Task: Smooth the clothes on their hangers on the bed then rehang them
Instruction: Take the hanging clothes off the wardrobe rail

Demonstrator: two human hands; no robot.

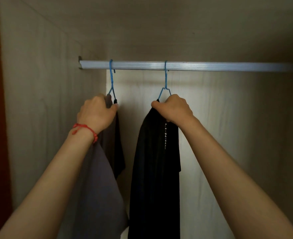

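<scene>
Clothes hang from the wardrobe rail point(176, 66) in the head view: a grey garment point(97, 178) on a blue hanger point(111, 80) near the rail's left end, a black garment point(156, 169) on a second blue hanger point(165, 80) near its middle. Below the rail, the left hand point(97, 112) is closed around the grey one's hanger top, the right hand point(173, 107) around the black one's. Whether they are being fetched or rehung cannot be told; unhooking would call for a lift clear of the rail.
</scene>
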